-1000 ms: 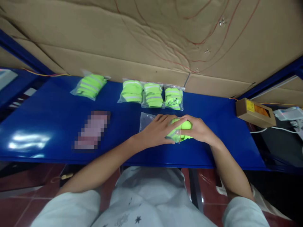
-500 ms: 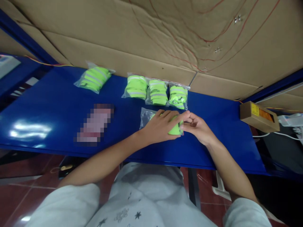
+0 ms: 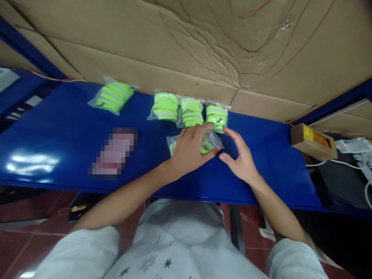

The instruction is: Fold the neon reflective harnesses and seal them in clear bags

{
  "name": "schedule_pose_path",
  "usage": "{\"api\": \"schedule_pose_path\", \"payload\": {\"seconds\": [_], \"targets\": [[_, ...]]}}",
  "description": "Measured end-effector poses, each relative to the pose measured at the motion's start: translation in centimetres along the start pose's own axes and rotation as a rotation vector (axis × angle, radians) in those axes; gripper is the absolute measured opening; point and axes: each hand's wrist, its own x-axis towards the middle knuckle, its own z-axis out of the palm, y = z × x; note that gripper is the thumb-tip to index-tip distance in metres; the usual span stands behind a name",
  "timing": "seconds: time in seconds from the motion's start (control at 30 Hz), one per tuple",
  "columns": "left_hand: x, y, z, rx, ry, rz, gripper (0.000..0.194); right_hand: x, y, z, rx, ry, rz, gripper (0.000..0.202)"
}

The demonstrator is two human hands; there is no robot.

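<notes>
Left hand (image 3: 190, 149) flat on clear bag of green bands (image 3: 209, 142), pinning it to counter (image 3: 66, 131); right hand (image 3: 241, 161) beside bag, fingers (image 3: 232, 134) spread wide, holding nothing. Three filled bags (image 3: 188, 112) rowed just behind.

Bag (image 3: 209, 142) under left hand (image 3: 188, 151), before three bags (image 3: 190, 112)

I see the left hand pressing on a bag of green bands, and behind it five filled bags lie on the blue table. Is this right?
Not quite: the head view shows four filled bags behind, not five. The left hand does press on a bag of green bands on the blue table.
</notes>
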Motion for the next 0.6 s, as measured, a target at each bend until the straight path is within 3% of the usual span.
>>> {"api": "schedule_pose_path", "payload": {"seconds": [0.07,0.23,0.27,0.33,0.43,0.5,0.6], "targets": [[0.0,0.3,-0.6,-0.049,-0.002,-0.031,0.08,-0.1,0.2,0.6,0.084,-0.043,0.099,0.075],[0.8,0.1,-4.3,-0.406,-0.273,-0.117,0.113,0.2,0.8,1.1,0.433,-0.087,0.297,0.053],[1.1,-0.3,-5.1,-0.513,-0.296,-0.174,0.108,0.3,0.8,1.0,0.475,-0.091,0.311,0.055],[1.8,-1.2,-6.0,-0.677,-0.334,-0.292,0.08,0.4,0.5,0.7,0.548,-0.13,0.337,0.062],[2.4,-2.5,-6.3,-0.825,-0.408,-0.422,0.041,0.5,0.2,0.4,0.6,-0.176,0.373,0.073],[2.5,-3.0,-6.2,-0.909,-0.41,-0.487,0.034,0.6,0.3,0.2,0.599,-0.181,0.399,0.069],[2.4,-3.3,-6.0,-1.028,-0.366,-0.567,0.032,0.7,0.4,0.1,0.564,-0.18,0.443,0.043]]}}
